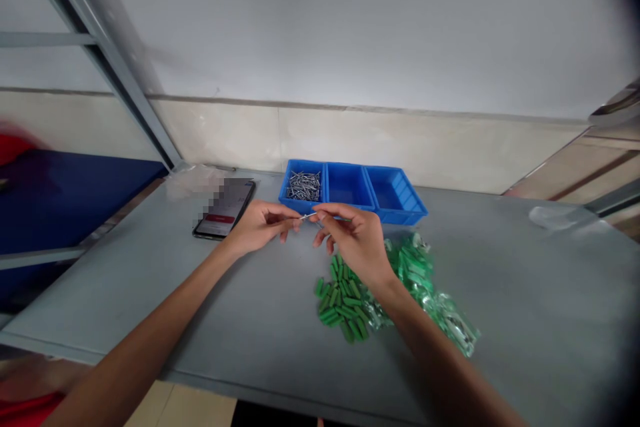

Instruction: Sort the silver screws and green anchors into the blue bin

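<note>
In front of the blue bins, my left hand [260, 223] and my right hand [353, 233] meet with their fingertips pinched on a thin silver screw [308, 216]. Its ends are partly hidden by my fingers. Loose silver screws [304, 185] fill the left compartment of a blue three-part bin [400, 217] just beyond my hands. Below my right hand lies a pile of green plastic wall plugs [343, 300]. Small clear bags with green contents [420, 273] are heaped to its right, partly covered by my right forearm.
A phone [223, 209] lies on the grey table [240, 327] left of my hands, beside a crumpled clear plastic bag [187, 180]. Another piece of clear plastic [565, 219] is at the far right. A metal frame post [115, 60] rises at the left, before the wall.
</note>
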`<state>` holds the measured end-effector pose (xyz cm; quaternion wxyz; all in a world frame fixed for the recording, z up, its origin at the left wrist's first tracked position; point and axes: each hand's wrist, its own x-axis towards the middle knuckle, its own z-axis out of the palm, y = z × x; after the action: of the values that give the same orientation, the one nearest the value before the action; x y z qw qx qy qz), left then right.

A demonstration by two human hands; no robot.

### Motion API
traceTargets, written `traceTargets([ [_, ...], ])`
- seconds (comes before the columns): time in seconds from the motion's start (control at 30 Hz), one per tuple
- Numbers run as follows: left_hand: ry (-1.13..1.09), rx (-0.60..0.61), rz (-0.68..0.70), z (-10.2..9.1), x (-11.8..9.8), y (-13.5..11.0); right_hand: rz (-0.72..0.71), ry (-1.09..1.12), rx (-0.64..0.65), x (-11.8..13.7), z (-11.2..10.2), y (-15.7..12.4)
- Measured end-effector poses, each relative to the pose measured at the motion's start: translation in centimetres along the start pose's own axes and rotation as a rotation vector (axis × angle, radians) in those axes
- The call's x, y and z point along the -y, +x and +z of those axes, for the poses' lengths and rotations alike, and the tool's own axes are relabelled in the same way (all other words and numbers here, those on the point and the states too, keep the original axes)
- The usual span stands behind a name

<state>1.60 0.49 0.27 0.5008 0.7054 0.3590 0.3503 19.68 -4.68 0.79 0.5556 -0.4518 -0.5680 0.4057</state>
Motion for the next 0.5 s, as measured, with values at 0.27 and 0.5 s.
traceTargets([
  [0.27, -0.062, -0.054, 0.011, -0.7, 0.39, 0.05, -0.019, -0.022, 0.026, -0.52, -0.18, 0.08],
  [0.5, -0.063, -0.079, 0.019, -0.78, 0.29, 0.02, -0.165, -0.343, 0.123, -0.76, 0.25, -0.45],
])
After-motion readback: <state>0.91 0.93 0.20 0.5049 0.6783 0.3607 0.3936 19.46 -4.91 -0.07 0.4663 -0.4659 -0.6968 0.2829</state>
